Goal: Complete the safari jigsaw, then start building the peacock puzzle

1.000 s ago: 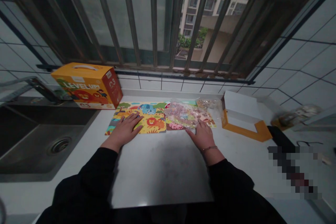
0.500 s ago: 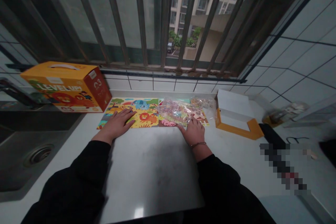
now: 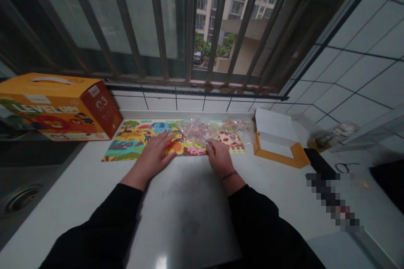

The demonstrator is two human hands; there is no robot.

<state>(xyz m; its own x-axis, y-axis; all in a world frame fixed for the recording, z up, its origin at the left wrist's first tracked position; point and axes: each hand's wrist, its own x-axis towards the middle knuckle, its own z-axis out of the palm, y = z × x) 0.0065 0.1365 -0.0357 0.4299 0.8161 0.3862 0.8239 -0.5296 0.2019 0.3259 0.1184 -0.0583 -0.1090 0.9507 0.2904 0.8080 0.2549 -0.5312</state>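
My left hand [image 3: 154, 155] lies open on a colourful picture sheet [image 3: 124, 148] printed with a lion, an elephant and other animals. Its fingers stretch over the sheet's right half. Beside it, a second picture sheet [image 3: 235, 141] with pink and brown patches sits partly under crinkled clear plastic. My right hand [image 3: 221, 157] is closed, thumb near the curled fingers, at the lower edge of a clear plastic bag [image 3: 197, 129] with colourful pieces inside. It seems to grip the bag's edge; the fingertips are partly hidden. Another clear bag [image 3: 238, 125] of small pieces lies behind to the right.
An orange carton [image 3: 57, 107] marked "LEVEL UP!" stands at the left, beside the sink [image 3: 19, 176]. An open white and orange box [image 3: 280, 157] lies at the right, near a black object [image 3: 320, 166]. A barred window [image 3: 189, 29] rises behind the white counter [image 3: 186, 201].
My left hand has slid right across the animal sheet. My right hand has closed at the plastic bag, which has shifted slightly left. The whole view has turned a little to the right.
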